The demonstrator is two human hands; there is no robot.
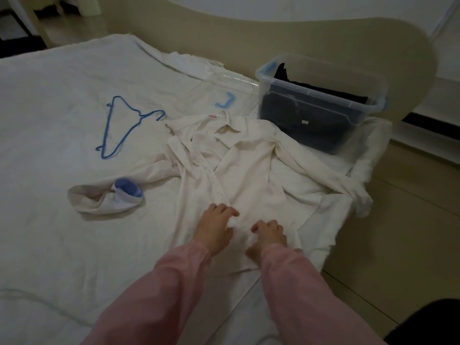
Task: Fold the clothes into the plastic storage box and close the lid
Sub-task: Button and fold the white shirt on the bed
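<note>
Through the head camera I look down at a bed (62,245) covered in a white sheet. A cream collared shirt (249,165) lies spread face up across its right side, collar pointing away from me, one sleeve trailing toward the bed's right edge. Both arms are in pink sleeves (174,282). The left hand (216,227) and the right hand (270,235) sit close together on the shirt's lower front, fingers curled and each pinching a bit of the cloth (a small bunch of fabric shows between them). Beyond the shirt, at the far right corner of the bed, stands the clear plastic storage box (321,94), uncovered, with dark folded clothes (311,85) inside. Its clear lid (211,95), with a blue latch, lies flat on the sheet just left of the box. A blue wire hanger (140,115) rests to the left of the shirt, and nearer me lies a small crumpled white garment (104,200) with a blue lining.
</note>
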